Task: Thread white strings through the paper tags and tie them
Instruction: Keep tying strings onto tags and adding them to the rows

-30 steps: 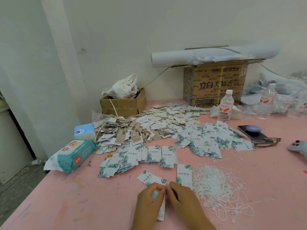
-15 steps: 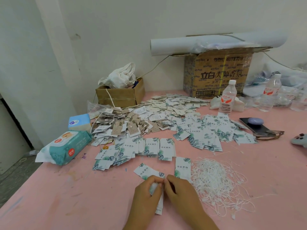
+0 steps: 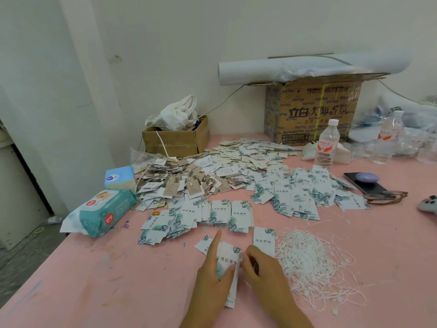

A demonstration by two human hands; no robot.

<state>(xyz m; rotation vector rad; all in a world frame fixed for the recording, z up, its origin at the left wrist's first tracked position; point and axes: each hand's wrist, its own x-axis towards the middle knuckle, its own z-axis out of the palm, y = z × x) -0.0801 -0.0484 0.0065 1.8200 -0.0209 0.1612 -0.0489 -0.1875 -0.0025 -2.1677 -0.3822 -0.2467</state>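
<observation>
Near the front edge of the pink table (image 3: 94, 280), my left hand (image 3: 210, 280) holds a white paper tag (image 3: 227, 256) with green leaf print. Its thumb lies across the tag and its index finger points straight ahead. My right hand (image 3: 264, 275) has curled fingers pinching the same tag's right edge. No string shows between the fingers. A loose heap of white strings (image 3: 309, 263) lies just right of my right hand. Another single tag (image 3: 263, 240) lies beside the heap. Overlapping rows of leaf tags (image 3: 220, 213) lie just beyond my hands.
Large tag piles (image 3: 295, 195) cover the table's middle, with brown strung tags (image 3: 179, 183) to the left. A wipes pack (image 3: 104, 211) and tissue box (image 3: 119, 177) sit near the left edge. Cartons (image 3: 312, 110), bottles (image 3: 327, 143), a phone (image 3: 364, 183) and glasses (image 3: 387, 197) stand behind and right.
My left index finger has straightened and points forward, uncovering the tag's printed face. My hands have parted slightly, and the view has shifted a little.
</observation>
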